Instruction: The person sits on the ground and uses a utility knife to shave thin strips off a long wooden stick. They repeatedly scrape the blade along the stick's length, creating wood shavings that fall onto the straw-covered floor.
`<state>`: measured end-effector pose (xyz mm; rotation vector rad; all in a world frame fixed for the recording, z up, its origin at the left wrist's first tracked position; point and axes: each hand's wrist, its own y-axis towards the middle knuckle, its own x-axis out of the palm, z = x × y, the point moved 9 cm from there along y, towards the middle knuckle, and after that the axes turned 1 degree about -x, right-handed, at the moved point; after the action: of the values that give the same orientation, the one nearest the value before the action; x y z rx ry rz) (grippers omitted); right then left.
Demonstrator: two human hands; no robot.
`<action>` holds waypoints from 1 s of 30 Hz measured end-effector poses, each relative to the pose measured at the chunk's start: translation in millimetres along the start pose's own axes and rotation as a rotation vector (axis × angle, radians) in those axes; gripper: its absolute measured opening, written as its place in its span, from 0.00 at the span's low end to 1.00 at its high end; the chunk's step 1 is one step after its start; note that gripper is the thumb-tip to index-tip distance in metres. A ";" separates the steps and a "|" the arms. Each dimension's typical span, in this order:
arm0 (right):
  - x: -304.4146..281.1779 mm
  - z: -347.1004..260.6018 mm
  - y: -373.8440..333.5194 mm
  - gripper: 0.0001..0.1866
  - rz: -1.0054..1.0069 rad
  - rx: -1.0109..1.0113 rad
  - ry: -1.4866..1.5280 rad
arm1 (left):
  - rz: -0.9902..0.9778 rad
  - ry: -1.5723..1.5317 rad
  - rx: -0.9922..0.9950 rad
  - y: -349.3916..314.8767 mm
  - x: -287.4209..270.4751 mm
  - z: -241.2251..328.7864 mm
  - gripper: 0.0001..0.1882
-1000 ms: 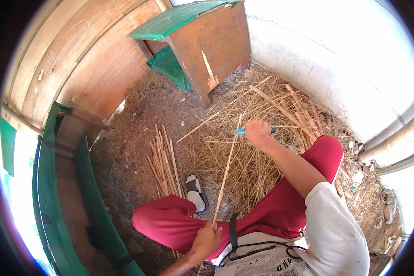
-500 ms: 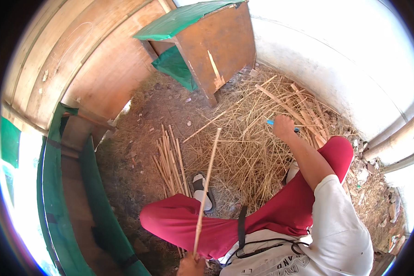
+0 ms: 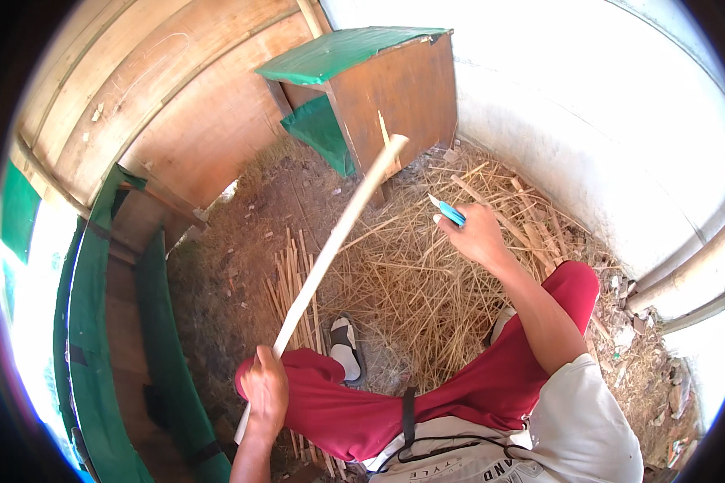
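Note:
My left hand [image 3: 264, 392] is closed around the lower part of a long pale bamboo strip [image 3: 330, 249]. The strip slants up and to the right over my left knee, its far end raised in front of the wooden cabinet. My right hand [image 3: 477, 232] grips a blue-handled cutter knife [image 3: 449, 211], its blade out and pointing up and left. Knife and strip are apart. Below the right hand lies a wide heap of thin bamboo shavings [image 3: 427, 282]. A bundle of narrow bamboo strips [image 3: 292, 274] rests on the ground beyond my left knee.
A brown wooden cabinet [image 3: 403, 88] with a green top stands at the back. Green-covered wooden shelving [image 3: 165, 322] runs along the left. Wider bamboo pieces [image 3: 532, 229] lie by the white wall [image 3: 556, 105]. My sandalled foot [image 3: 346, 350] is near the bundle.
My left hand has risen and moved left, bringing the bamboo strip higher and closer. My right hand has shifted slightly left, and the knife's blade now shows.

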<state>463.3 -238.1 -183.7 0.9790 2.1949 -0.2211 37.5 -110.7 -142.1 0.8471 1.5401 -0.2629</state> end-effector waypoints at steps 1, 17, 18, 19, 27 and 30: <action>-6.0 -3.6 -0.3 0.16 0.056 -0.044 0.007 | 0.063 0.020 0.043 10.6 -3.8 2.9 0.07; 6.9 -61.7 -27.2 0.23 0.305 -0.713 -0.094 | 0.441 -0.003 0.220 81.0 -10.8 70.6 0.09; 10.5 -61.5 -26.5 0.22 0.287 -0.731 -0.122 | 0.453 -0.017 0.234 82.1 -10.8 72.5 0.09; 12.7 -58.7 -24.6 0.21 0.285 -0.727 -0.116 | 0.465 -0.031 0.249 84.5 -12.0 76.1 0.09; 12.9 -59.8 -19.5 0.16 0.285 -0.710 -0.116 | 0.366 -0.164 0.167 95.7 -6.9 73.3 0.10; 22.7 -51.6 -13.7 0.12 0.218 -0.688 -0.126 | 0.358 -0.205 0.195 100.8 -13.8 77.2 0.11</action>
<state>415.3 -212.9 -162.8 0.7655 1.8204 0.5280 160.2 -92.9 -111.6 1.1937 1.1606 -0.2313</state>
